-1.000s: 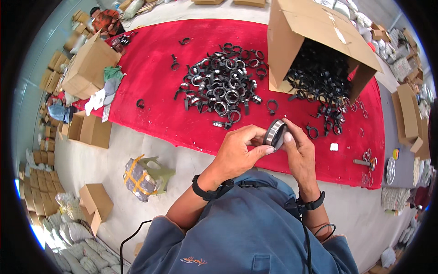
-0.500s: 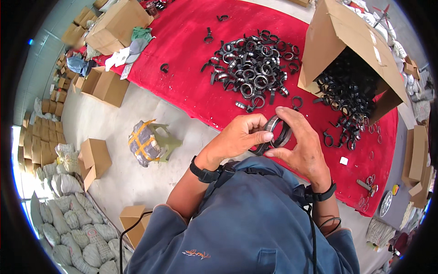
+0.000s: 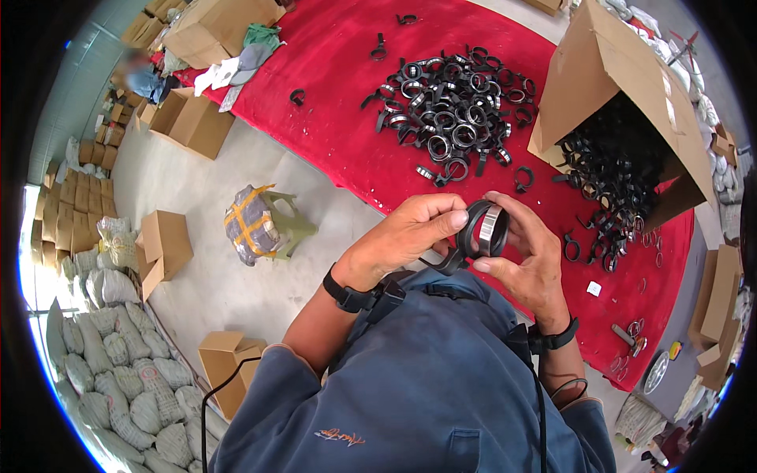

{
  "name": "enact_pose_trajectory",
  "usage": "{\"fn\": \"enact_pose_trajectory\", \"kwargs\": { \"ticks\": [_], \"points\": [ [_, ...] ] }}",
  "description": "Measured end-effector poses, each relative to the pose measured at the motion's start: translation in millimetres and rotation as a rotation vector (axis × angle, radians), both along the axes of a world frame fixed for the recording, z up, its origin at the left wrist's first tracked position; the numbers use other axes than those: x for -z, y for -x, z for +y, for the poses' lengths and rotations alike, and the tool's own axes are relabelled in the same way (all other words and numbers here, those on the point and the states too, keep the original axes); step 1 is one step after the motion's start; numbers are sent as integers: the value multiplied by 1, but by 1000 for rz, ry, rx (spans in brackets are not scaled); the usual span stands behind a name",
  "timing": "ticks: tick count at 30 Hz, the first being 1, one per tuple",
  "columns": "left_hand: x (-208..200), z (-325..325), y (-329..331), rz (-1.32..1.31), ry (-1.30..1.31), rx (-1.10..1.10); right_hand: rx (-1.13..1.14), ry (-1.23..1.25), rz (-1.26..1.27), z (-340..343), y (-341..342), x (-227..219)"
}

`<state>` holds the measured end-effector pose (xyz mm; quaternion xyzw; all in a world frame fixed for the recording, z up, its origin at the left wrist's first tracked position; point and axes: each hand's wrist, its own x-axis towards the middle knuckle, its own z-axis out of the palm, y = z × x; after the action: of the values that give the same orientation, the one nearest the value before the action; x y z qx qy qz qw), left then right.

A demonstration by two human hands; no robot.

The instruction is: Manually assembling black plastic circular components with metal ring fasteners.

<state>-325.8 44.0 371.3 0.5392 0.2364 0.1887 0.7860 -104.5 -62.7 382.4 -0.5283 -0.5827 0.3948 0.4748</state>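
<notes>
Close in front of my body, both hands hold a black ring clamp (image 3: 465, 239) with a shiny metal band on its side and a black tab hanging at its lower left. My left hand (image 3: 408, 235) pinches the ring's left rim between thumb and fingers. From the right, my right hand (image 3: 534, 256) grips the banded side, with its fingers behind and its thumb at the lower edge. Just beyond the hands, a large heap of similar black clamps (image 3: 453, 110) lies on the red cloth (image 3: 331, 102). One loose clamp (image 3: 523, 180) rests near my right fingers.
At the right, a tipped cardboard box (image 3: 583, 67) spills more clamps. Thin metal rings and a metal tool (image 3: 628, 337) lie by the cloth's right edge. A padded stool (image 3: 272, 225) stands on the floor to the left, near cartons (image 3: 169, 248) and stacked sacks (image 3: 130, 378). A person (image 3: 144, 79) is at the far left.
The clamp has turned in my hands, so its metal band now faces up on the right side. My right fingers have shifted around it. The view has tilted slightly.
</notes>
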Motion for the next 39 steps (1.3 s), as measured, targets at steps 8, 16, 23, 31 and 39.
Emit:
{"fn": "enact_pose_trajectory", "kwargs": {
  "ticks": [8, 16, 23, 31, 39],
  "points": [
    [1, -14, -4, -51, -158, -68, 0, -111, -37, 7, -2, 10],
    [-11, -19, -3, 139, -475, -159, -24, -44, 182, 10, 7, 13],
    [11, -27, -4, 46, -512, -261, -23, -27, 260, 14, 16, 20],
    [6, -18, -1, -94, -471, -311, -16, -58, 163, 26, 27, 14],
    [10, -7, -3, -373, -294, -250, 33, 166, 682, 21, 18, 35]
  ]
}}
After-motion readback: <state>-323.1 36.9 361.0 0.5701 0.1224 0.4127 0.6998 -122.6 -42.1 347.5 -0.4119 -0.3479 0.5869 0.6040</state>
